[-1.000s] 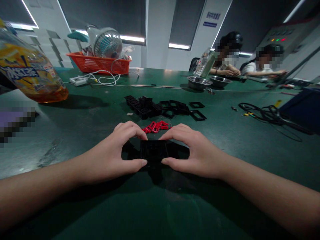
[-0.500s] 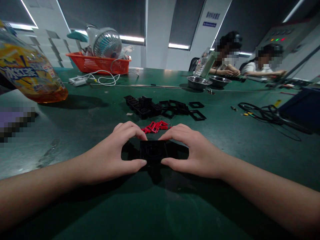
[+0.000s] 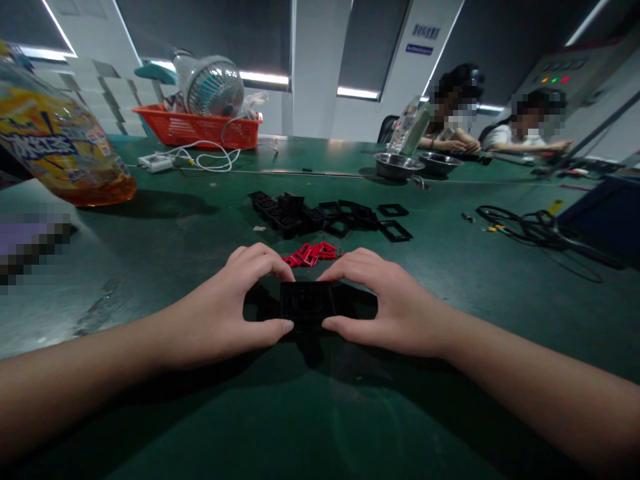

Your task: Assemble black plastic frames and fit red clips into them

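Between my two hands is a black rectangular plastic housing (image 3: 307, 301), its recessed face turned toward me. My left hand (image 3: 250, 300) grips its left end, thumb at the near edge and fingers at the far edge. At the right end my right hand (image 3: 375, 300) pinches it the same way. Just beyond my fingertips lies a small pile of red rectangular frames (image 3: 311, 254). Farther back are a cluster of black block-shaped parts (image 3: 283, 217) and several flat black frames (image 3: 395, 231).
A tilted drink bottle (image 3: 65, 147) stands at the left. Behind are an orange basket (image 3: 200, 130) holding a fan and a white cable (image 3: 215, 159). Metal bowls (image 3: 397, 167) sit back right, near two seated people. Black cables (image 3: 540, 227) lie beside a blue box (image 3: 605, 217) on the green table (image 3: 225, 420).
The housing's near face tips up very slightly, showing a little more of its recess. My hands stay in nearly the same place.
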Motion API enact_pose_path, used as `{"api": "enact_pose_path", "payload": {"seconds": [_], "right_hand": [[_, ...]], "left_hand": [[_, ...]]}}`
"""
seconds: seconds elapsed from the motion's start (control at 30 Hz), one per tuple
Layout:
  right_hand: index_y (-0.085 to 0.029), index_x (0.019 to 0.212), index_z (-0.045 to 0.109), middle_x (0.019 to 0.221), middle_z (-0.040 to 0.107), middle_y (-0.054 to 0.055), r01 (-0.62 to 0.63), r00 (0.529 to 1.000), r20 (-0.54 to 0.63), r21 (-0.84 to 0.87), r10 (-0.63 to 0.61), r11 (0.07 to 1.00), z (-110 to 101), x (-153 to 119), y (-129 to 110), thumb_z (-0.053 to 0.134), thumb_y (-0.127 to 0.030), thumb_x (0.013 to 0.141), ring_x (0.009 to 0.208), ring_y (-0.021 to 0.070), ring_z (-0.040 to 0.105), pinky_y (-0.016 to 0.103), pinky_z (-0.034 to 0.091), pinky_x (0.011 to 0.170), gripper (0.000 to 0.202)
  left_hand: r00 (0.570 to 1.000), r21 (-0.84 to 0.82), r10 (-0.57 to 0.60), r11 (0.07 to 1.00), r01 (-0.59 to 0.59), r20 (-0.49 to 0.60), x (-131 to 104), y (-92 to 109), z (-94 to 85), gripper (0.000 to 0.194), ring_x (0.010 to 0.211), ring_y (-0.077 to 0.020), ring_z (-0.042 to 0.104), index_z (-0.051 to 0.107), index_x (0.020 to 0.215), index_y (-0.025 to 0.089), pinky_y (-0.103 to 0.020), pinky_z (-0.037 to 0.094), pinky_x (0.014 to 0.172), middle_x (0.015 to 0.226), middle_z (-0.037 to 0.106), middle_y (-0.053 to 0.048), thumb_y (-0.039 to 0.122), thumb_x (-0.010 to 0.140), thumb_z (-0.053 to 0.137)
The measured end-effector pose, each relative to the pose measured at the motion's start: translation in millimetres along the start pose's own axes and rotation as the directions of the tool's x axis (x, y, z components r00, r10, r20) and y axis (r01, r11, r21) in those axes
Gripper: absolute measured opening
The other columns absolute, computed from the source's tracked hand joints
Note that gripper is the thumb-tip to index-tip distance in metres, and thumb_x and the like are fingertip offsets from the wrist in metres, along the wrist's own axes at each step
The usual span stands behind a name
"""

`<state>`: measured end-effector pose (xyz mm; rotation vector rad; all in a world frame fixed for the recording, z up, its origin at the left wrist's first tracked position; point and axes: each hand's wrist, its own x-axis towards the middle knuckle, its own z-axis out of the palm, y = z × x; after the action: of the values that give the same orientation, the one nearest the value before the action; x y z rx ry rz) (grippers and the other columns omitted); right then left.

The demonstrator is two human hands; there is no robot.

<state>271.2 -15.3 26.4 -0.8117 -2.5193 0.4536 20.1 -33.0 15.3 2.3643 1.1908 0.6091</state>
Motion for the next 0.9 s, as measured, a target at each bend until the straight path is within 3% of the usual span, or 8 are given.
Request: {"api": "enact_pose_path", "payload": {"seconds": [0.9], "right_hand": [[-0.013, 0.106, 0.067, 0.102, 0.069, 0.007, -0.001, 1.000, -0.006, -0.003, 0.001, 1.000, 1.3, -1.0, 1.4, 0.076, -0.031, 0.079, 0.097, 0.0207, 0.058, 0.034, 0.046, 0.087, 0.034]], "left_hand": [[1.000, 0.001, 0.010, 1.000, -0.010, -0.010, 0.2, -1.4, 0.6, 0.032, 0.108, -0.0273, 0.048, 0.058, 0.103, 0.022, -0.042, 0.043, 0.093, 0.109, 0.055, -0.004, 0.042, 0.079, 0.066]]}}
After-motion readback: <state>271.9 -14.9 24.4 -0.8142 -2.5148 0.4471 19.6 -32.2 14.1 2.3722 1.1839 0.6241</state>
